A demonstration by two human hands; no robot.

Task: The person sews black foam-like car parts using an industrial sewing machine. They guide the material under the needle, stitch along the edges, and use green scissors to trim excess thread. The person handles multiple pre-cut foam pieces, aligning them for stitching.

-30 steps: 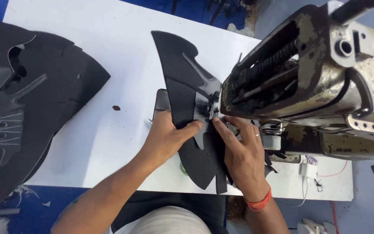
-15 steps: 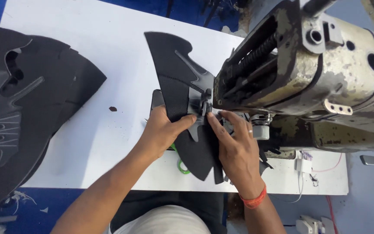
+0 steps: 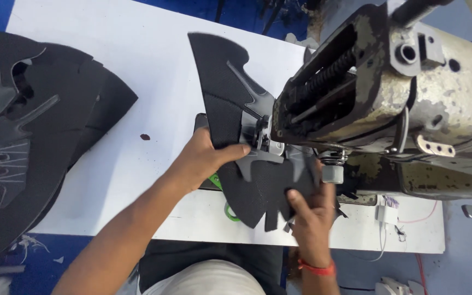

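Observation:
A black mesh fabric piece (image 3: pixel 222 93) with grey overlay strips lies on the white table and runs under the head of a worn sewing machine (image 3: pixel 389 104). My left hand (image 3: pixel 206 158) presses on the piece just left of the needle area, thumb stretched toward the presser foot (image 3: pixel 260 139). My right hand (image 3: pixel 310 210) grips the near, notched end of the same piece below the machine head. An orange band circles my right wrist.
A stack of similar black pieces (image 3: pixel 34 136) with grey overlays covers the left end of the white table (image 3: pixel 137 65). A green object (image 3: pixel 230 210) peeks out beneath the fabric. A small dark spot marks the tabletop. Cables hang at the right front edge.
My right hand has slid down toward me along the fabric's near end. The piece has turned slightly under the machine. My left hand stays by the presser foot.

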